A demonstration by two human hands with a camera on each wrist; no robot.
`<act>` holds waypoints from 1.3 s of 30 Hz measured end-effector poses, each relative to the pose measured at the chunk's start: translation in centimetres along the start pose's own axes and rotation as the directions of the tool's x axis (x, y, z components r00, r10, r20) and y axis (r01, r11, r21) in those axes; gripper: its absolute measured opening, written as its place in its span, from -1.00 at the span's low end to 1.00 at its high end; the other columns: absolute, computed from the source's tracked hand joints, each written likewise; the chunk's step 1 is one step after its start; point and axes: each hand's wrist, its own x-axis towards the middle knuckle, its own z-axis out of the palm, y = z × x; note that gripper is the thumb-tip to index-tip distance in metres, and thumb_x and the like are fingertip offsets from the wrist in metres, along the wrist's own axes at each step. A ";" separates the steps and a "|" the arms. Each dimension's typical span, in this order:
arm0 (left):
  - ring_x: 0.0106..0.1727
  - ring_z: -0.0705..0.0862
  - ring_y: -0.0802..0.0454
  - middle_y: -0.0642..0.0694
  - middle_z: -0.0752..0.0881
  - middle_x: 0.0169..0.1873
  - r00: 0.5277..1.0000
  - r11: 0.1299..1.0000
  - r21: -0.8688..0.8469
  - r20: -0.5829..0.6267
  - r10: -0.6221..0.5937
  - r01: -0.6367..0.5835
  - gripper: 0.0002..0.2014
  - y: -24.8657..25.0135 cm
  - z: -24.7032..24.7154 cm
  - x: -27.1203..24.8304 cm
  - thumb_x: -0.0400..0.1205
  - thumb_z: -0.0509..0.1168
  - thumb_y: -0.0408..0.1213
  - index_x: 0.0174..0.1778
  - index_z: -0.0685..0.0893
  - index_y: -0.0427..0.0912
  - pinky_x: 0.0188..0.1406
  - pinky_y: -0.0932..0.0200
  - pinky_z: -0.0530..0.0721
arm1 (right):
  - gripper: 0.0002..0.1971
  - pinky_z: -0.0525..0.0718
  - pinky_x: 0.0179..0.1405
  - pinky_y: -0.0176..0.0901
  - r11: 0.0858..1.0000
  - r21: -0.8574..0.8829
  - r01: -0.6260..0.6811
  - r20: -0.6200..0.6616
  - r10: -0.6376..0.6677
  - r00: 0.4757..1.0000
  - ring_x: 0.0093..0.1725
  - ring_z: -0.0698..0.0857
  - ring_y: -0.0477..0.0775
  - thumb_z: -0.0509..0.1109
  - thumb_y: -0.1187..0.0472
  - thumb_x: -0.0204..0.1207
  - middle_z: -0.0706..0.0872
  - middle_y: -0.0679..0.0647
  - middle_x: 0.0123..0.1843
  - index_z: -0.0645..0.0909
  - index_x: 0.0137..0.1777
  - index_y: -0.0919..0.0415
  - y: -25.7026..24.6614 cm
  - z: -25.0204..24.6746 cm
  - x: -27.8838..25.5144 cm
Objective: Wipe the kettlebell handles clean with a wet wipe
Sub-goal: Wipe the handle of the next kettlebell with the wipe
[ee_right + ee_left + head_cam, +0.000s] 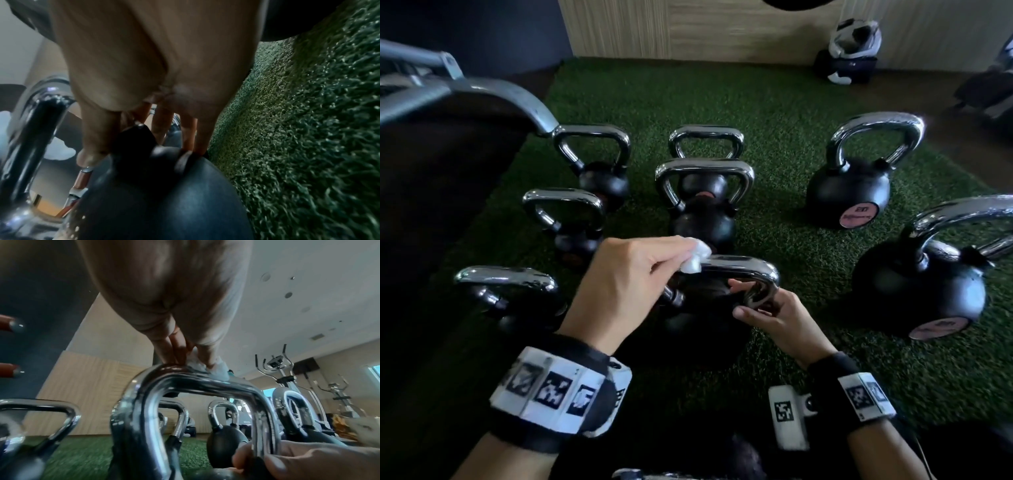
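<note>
A black round kettlebell (702,308) with a curved chrome handle (743,270) stands on green artificial turf (774,102), nearest the person and between their two hands. The left hand (626,274) reaches over from the left, thumb and fingers curled to pinch a crumpled white wet wipe (697,257) and press it down on the left end of the handle's top bar. In the left wrist view the fingertips (170,360) and the wipe (216,369) sit directly on the shiny bar (195,382). The right hand (780,318) grips the handle's right upright low down, where it meets the ball, fingers and thumb wrapped round the chrome. The right wrist view shows those fingers (191,134) reaching down to the black ball (164,194). Other black kettlebells with chrome handles (705,171) stand on the turf behind and to both sides.
</note>
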 end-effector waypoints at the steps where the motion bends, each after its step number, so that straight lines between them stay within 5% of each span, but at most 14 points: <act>1: 0.16 0.70 0.58 0.44 0.70 0.11 0.999 0.999 -0.006 -0.033 -0.040 0.040 -0.69 -0.6 -0.4 -0.4 0.61 0.52 -0.38 0.24 0.79 -0.01 0.17 0.51 0.68 | -0.60 0.69 0.31 -0.30 1.000 -0.002 -0.001 -0.002 0.001 1.000 0.41 0.72 -0.17 0.62 0.28 0.50 0.81 -0.15 0.35 0.70 0.19 0.58 0.2 -0.1 0.0; 5: 0.17 0.68 0.60 0.42 0.70 0.13 0.996 0.998 0.026 -0.060 -0.060 0.061 -0.72 -0.7 -0.6 -1.2 0.62 0.52 -0.39 0.23 0.81 -0.08 0.16 0.54 0.66 | -0.64 0.69 0.37 -0.22 1.000 -0.004 0.012 0.003 -0.012 1.000 0.43 0.70 -0.17 0.62 0.24 0.49 0.80 -0.15 0.36 0.75 0.18 0.49 0.2 -0.1 -0.2; 9: -0.24 0.68 0.67 0.30 0.80 0.03 0.958 0.962 -0.027 -0.096 -0.272 0.271 -0.76 -1.9 -0.7 -2.2 0.67 0.45 -0.40 0.21 0.85 -0.06 -0.33 0.70 0.50 | -0.63 0.71 0.38 -0.18 1.000 0.007 0.021 -0.005 -0.021 1.000 0.42 0.71 -0.16 0.61 0.25 0.48 0.80 -0.16 0.36 0.73 0.15 0.55 0.5 0.0 -0.1; 12: -0.16 0.70 0.62 0.14 0.86 0.08 0.900 0.903 -0.083 -0.084 -0.428 0.422 -0.75 -3.2 -1.0 -2.9 0.69 0.43 -0.34 0.24 0.85 -0.01 -0.27 0.70 0.49 | -0.57 0.71 0.39 -0.13 0.999 0.021 0.041 -0.002 -0.041 0.999 0.44 0.71 -0.11 0.61 0.24 0.47 0.79 -0.13 0.36 0.68 0.13 0.63 0.7 0.1 -0.1; 17: 0.00 0.81 0.43 0.22 0.87 -0.01 0.881 0.880 -0.124 -0.060 -0.469 0.459 -0.78 -3.1 -1.3 -3.5 0.68 0.46 -0.29 0.20 0.87 0.04 -0.13 0.62 0.62 | -0.52 0.69 0.42 -0.07 0.998 0.031 0.049 -0.016 -0.048 0.999 0.45 0.70 -0.06 0.62 0.19 0.44 0.80 -0.10 0.37 0.67 0.13 0.64 1.0 0.0 -0.1; 20: 0.09 0.85 0.21 0.15 0.90 -0.06 0.786 0.729 -0.330 0.075 -0.614 0.600 -0.73 -4.3 -0.6 -4.3 0.66 0.46 -0.34 0.03 0.88 0.21 0.17 0.26 0.77 | -0.61 0.68 0.43 -0.12 0.999 0.011 0.054 -0.022 -0.053 0.998 0.44 0.72 -0.07 0.62 0.21 0.46 0.80 -0.09 0.37 0.74 0.16 0.50 1.1 0.0 -0.2; 24: -0.04 0.88 0.10 0.07 0.91 -0.19 0.702 0.652 -0.279 0.142 -0.698 0.705 -0.75 -5.7 0.9 -5.3 0.63 0.50 -0.29 -0.18 0.90 0.24 0.11 0.10 0.83 | -0.64 0.68 0.44 -0.05 1.000 -0.010 0.023 -0.020 -0.023 1.000 0.44 0.71 -0.09 0.62 0.17 0.46 0.80 -0.11 0.37 0.77 0.17 0.39 0.9 0.0 -0.2; 27: -0.13 0.84 -0.19 -0.11 0.85 -0.31 0.713 0.724 -0.016 0.189 -0.675 0.689 -0.84 -6.3 1.7 -5.6 0.62 0.51 -0.14 -0.22 0.87 -0.13 -0.08 -0.03 0.78 | -0.66 0.67 0.46 -0.01 0.999 -0.032 0.014 -0.023 -0.014 1.000 0.43 0.71 -0.10 0.63 0.14 0.45 0.79 -0.13 0.37 0.80 0.19 0.22 0.7 0.1 -0.3; 29: -0.15 0.84 -0.15 -0.11 0.83 -0.36 0.723 0.748 0.048 0.224 -0.654 0.662 -0.74 -6.2 2.2 -5.5 0.62 0.49 -0.12 -0.26 0.81 -0.25 -0.09 -0.10 0.76 | -0.66 0.67 0.48 0.00 0.999 -0.042 0.018 -0.028 -0.019 0.999 0.43 0.72 -0.12 0.63 0.13 0.44 0.80 -0.15 0.36 0.80 0.23 0.09 0.5 0.3 -0.5; 35: -0.43 0.52 0.20 0.07 0.69 -0.53 0.670 0.694 -0.102 0.393 -0.630 0.712 -0.69 -4.8 1.0 -5.0 0.61 0.44 -0.09 -0.35 0.78 -0.24 -0.24 0.21 0.48 | -0.59 0.73 0.43 0.08 0.993 -0.111 -0.025 -0.003 0.025 1.000 0.36 0.76 -0.10 0.68 0.16 0.44 0.82 -0.12 0.33 0.79 0.30 -0.01 -0.1 -0.1 -0.4; 37: -0.51 0.53 0.27 0.14 0.70 -0.56 0.708 0.732 -0.055 0.311 -0.634 0.679 -0.65 -4.3 1.3 -5.2 0.60 0.50 -0.03 -0.39 0.79 -0.21 -0.37 0.37 0.46 | -0.53 0.77 0.37 0.08 0.983 -0.183 -0.028 -0.019 0.025 1.000 0.28 0.80 -0.11 0.74 0.12 0.39 0.84 -0.13 0.27 0.78 0.30 -0.13 -0.2 -0.2 -0.5; 39: -0.45 0.68 0.21 0.12 0.79 -0.47 0.756 0.775 0.013 0.213 -0.619 0.631 -0.66 -4.2 1.7 -5.1 0.56 0.53 0.06 -0.44 0.82 -0.08 -0.39 0.31 0.56 | -0.51 0.79 0.31 0.03 0.957 -0.287 -0.027 -0.061 0.010 0.998 0.20 0.83 -0.19 0.76 0.01 0.33 0.87 -0.18 0.19 0.79 0.27 -0.20 -0.3 -0.4 -1.0</act>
